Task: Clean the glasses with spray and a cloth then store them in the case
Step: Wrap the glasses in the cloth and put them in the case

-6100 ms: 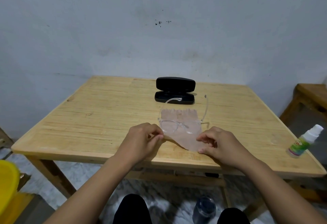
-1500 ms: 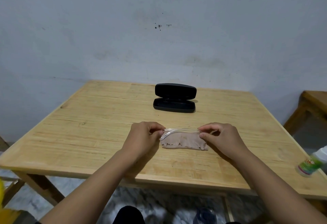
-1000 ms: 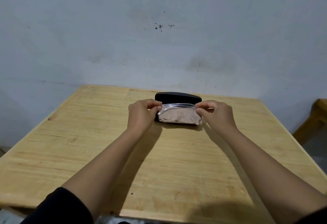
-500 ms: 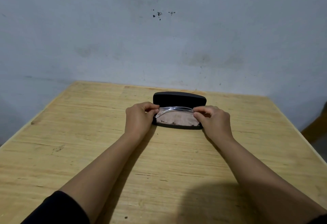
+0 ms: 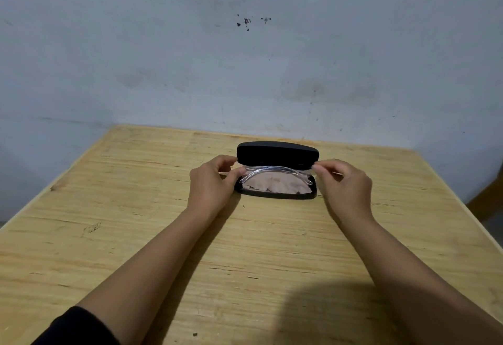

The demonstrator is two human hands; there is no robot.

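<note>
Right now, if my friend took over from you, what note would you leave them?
Left hand: at the left end of the case, fingers touching the glasses; whether it grips them is unclear.
Right hand: fingertips pinched at the right end of the glasses, by the lid edge.
The clear glasses, folded, lie in the open black case on top of the pinkish cloth, near the far edge of the table.
Done: glasses and cloth are in the case.
Left: let go and shut the lid.
The spray bottle is out of view.
</note>
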